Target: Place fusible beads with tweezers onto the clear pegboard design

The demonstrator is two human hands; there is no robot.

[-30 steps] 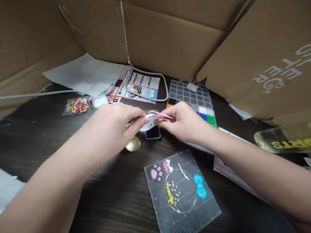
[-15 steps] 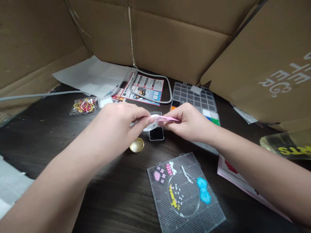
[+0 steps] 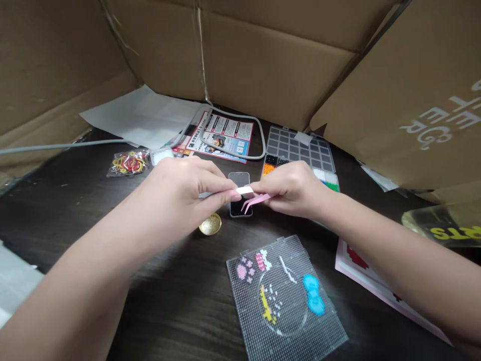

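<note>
Centrally, white piece (image 3: 245,190) pinched between left hand (image 3: 190,188) and right hand (image 3: 295,186), the latter also gripping pink tweezers (image 3: 258,199)

Mid-frame, the tweezers (image 3: 259,199) show in front of the small case (image 3: 237,178), the bowl (image 3: 211,233) nearer and left; the pegboard (image 3: 323,335) lies lower centre-right. Upper centre, the cable (image 3: 67,146) crosses the leaflet (image 3: 230,129), left of the compartment box (image 3: 300,154).

"ER" on cardboard (image 3: 376,100), "RTS" on plastic (image 3: 419,220)
</note>
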